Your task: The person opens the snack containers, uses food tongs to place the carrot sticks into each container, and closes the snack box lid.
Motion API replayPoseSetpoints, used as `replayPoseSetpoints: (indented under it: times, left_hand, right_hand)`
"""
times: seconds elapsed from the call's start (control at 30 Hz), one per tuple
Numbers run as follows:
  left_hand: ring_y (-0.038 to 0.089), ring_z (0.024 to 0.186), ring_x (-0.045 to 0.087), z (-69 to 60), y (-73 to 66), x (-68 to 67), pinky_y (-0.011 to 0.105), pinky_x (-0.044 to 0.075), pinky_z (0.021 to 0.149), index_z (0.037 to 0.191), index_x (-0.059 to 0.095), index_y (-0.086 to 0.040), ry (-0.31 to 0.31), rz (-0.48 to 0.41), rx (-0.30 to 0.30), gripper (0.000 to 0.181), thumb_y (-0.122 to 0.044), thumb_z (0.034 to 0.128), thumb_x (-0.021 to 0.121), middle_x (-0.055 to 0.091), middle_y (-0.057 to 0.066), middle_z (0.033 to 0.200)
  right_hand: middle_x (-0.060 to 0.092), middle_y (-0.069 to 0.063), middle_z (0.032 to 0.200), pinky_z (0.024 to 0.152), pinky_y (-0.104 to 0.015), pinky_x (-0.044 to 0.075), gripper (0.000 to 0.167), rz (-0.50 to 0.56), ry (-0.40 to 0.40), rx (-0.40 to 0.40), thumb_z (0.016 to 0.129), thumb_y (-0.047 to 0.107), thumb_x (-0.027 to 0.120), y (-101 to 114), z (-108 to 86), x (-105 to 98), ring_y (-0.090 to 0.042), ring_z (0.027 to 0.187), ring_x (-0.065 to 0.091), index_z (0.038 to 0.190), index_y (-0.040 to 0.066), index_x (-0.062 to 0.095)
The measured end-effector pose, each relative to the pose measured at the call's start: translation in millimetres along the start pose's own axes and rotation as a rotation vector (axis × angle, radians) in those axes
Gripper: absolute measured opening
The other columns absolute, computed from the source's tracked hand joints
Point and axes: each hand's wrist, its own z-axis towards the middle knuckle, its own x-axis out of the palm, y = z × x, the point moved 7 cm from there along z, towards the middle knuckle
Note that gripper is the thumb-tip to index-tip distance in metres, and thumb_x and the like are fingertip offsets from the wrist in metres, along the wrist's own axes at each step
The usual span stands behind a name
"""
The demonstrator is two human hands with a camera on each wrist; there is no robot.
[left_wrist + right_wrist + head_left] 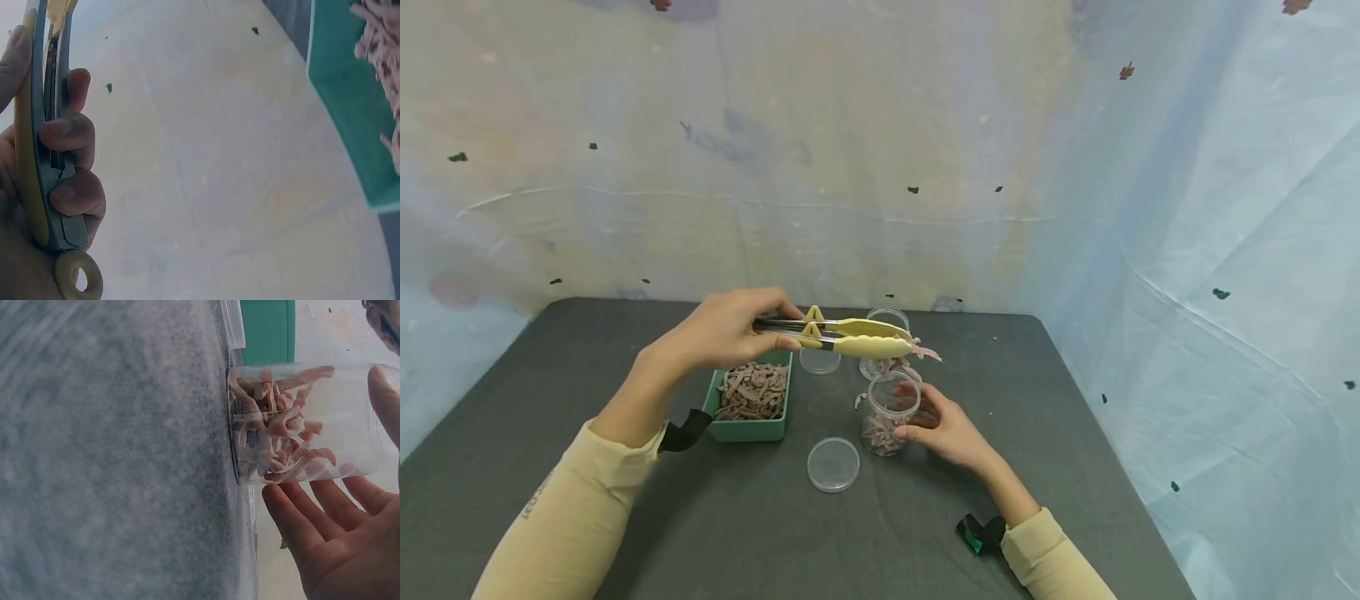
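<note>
My left hand [737, 329] grips yellow-tipped tongs [868, 337], the tongs held level above the table with pinkish-brown strips [927, 352] at their tips. In the left wrist view the fingers wrap round the tong handles [53, 169]. My right hand [951, 429] holds a clear jar [891, 417] from its right side, thumb and fingers around it. Strips [281, 425] fill the lower part of this upright jar. Behind it stands a second clear jar [887, 315], partly hidden by the tongs. The green tray [748, 430] below my left hand holds many strips [752, 392].
A clear round lid [833, 465] lies in front of the near jar, and another [820, 361] lies beside the tray. One small loose strip [860, 401] is left of the near jar. Plastic sheeting [820, 167] hangs behind the dark table [737, 517].
</note>
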Motion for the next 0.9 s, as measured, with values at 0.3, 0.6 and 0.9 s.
replayPoseSetpoints:
  times: [0.3, 0.6, 0.9]
  left_hand:
    - [0.012, 0.076, 0.057, -0.1, 3.8, 26.9, 0.037, 0.041, 0.064, 0.121, 0.068, -0.020, 0.037, -0.065, -0.028, 0.032, -0.037, 0.0951, 0.077, 0.071, -0.002, 0.118]
    - [0.012, 0.070, 0.052, -9.3, 10.3, 40.2, 0.035, 0.038, 0.060, 0.120, 0.069, -0.023, 0.061, -0.066, -0.051, 0.033, -0.043, 0.0942, 0.076, 0.070, -0.003, 0.120]
    - [0.014, 0.064, 0.046, -14.0, 11.9, 43.5, 0.035, 0.035, 0.058, 0.120, 0.069, -0.024, 0.110, -0.069, -0.065, 0.035, -0.047, 0.0942, 0.075, 0.070, -0.004, 0.115]
  right_hand:
    - [0.050, -0.018, 0.153, 0.108, -0.047, 0.049, 0.074, -0.021, 0.004, 0.027, 0.095, 0.016, 0.079, 0.1, -0.1, 0.5, -0.040, 0.142, 0.049, 0.157, 0.007, 0.040]
    - [0.043, -0.025, 0.157, 0.105, -0.047, 0.050, 0.085, -0.057, 0.001, 0.066, 0.096, 0.024, 0.079, 1.2, -2.7, -0.4, -0.045, 0.139, 0.051, 0.161, 0.000, 0.031]
    - [0.048, -0.018, 0.155, 0.107, -0.045, 0.049, 0.077, -0.036, -0.005, 0.043, 0.095, 0.018, 0.080, -0.5, -2.4, -0.9, -0.041, 0.142, 0.049, 0.158, 0.007, 0.039]
